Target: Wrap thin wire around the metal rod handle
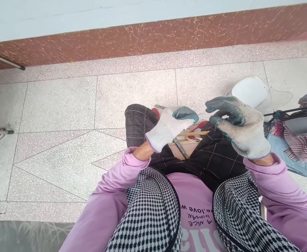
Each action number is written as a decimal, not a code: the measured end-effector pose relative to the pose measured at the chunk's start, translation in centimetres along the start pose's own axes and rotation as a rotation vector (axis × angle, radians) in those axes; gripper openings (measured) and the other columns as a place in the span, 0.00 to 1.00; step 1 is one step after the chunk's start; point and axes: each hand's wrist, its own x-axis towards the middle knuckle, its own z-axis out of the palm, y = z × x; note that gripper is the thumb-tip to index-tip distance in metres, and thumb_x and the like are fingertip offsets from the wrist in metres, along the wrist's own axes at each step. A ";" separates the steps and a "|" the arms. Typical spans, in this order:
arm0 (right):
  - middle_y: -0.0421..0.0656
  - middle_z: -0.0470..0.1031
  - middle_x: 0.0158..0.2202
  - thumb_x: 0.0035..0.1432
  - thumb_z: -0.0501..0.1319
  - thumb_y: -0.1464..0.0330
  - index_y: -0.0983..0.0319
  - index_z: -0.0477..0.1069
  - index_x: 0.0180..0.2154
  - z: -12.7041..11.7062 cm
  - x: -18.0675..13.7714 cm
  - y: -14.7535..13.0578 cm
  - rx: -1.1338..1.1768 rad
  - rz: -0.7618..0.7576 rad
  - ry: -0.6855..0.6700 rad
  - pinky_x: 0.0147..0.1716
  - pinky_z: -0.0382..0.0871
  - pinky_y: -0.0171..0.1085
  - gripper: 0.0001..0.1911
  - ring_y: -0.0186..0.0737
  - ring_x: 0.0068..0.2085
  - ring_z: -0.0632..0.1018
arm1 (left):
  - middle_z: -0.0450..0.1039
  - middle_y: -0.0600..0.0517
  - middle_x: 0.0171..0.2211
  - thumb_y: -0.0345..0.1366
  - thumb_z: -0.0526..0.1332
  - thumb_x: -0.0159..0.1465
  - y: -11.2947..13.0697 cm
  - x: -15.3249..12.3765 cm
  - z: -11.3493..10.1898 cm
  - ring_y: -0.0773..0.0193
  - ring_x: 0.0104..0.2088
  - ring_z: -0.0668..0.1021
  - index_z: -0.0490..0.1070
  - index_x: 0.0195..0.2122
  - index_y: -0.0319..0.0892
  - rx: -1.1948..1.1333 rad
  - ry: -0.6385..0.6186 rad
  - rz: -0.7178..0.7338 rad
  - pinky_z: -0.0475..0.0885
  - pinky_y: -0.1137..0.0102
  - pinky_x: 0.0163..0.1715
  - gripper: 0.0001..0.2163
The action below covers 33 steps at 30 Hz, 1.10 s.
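Note:
Both hands wear white knit gloves with grey-green coated fingers. My left hand (173, 124) is closed, its fingers curled in over my lap; what it grips, if anything, is hidden. To its right, my right hand (240, 127) has bent fingers with a gap between them and the thumb, and I see nothing held there. A faint thin strand seems to show between the hands. Below them, thin yellowish strips (195, 133) lie across between my knees. A dark, wrapped rod (181, 147) slants in front of my lap, beneath the left hand.
A white rounded object (251, 91) sits on the tiled floor ahead to the right, with a thin wire or strand beside it. Folded cloths and garments (300, 136) lie at the far right around a dark bar. Metal legs (5, 59) stand at the left, near a red-brown wall base (153, 40).

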 end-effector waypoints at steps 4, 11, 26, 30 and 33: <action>0.41 0.89 0.45 0.70 0.73 0.61 0.51 0.87 0.48 0.4 0.1 0.1 0.283 0.176 0.075 0.32 0.82 0.39 0.07 0.42 0.39 0.86 | 0.88 0.49 0.43 0.32 0.72 0.65 0.1 -1.4 -0.3 0.60 0.44 0.87 0.85 0.41 0.41 0.169 0.115 0.127 0.81 0.65 0.53 0.04; 0.43 0.87 0.41 0.65 0.76 0.62 0.51 0.88 0.39 0.3 -0.1 0.7 0.181 0.224 -0.133 0.49 0.83 0.50 0.01 0.50 0.45 0.86 | 0.83 0.52 0.30 0.39 0.70 0.70 1.3 -2.6 0.1 0.61 0.34 0.84 0.83 0.33 0.42 0.426 0.010 0.152 0.78 0.67 0.41 0.10; 0.47 0.79 0.42 0.63 0.74 0.59 0.53 0.81 0.28 -0.4 0.5 3.0 -0.092 -0.150 -0.245 0.48 0.75 0.53 0.12 0.55 0.47 0.78 | 0.78 0.52 0.30 0.30 0.70 0.56 -0.4 -2.3 -1.2 0.65 0.33 0.78 0.78 0.27 0.40 -0.138 -0.038 -0.196 0.78 0.69 0.39 0.03; 0.49 0.81 0.44 0.58 0.78 0.63 0.50 0.80 0.29 -0.6 2.1 3.0 -0.334 -0.274 -0.268 0.56 0.74 0.63 0.09 0.66 0.55 0.78 | 0.79 0.52 0.30 0.33 0.73 0.53 -1.4 -2.1 -2.4 0.63 0.34 0.80 0.79 0.28 0.40 -0.271 -0.061 -0.201 0.77 0.70 0.36 0.05; 0.48 0.81 0.44 0.60 0.76 0.62 0.52 0.80 0.30 0.5 4.1 3.3 -0.180 -0.186 -0.176 0.53 0.77 0.60 0.09 0.60 0.51 0.80 | 0.81 0.50 0.31 0.34 0.73 0.55 -1.2 -0.9 -3.0 0.64 0.33 0.81 0.81 0.30 0.39 -0.261 -0.004 -0.208 0.76 0.71 0.34 0.05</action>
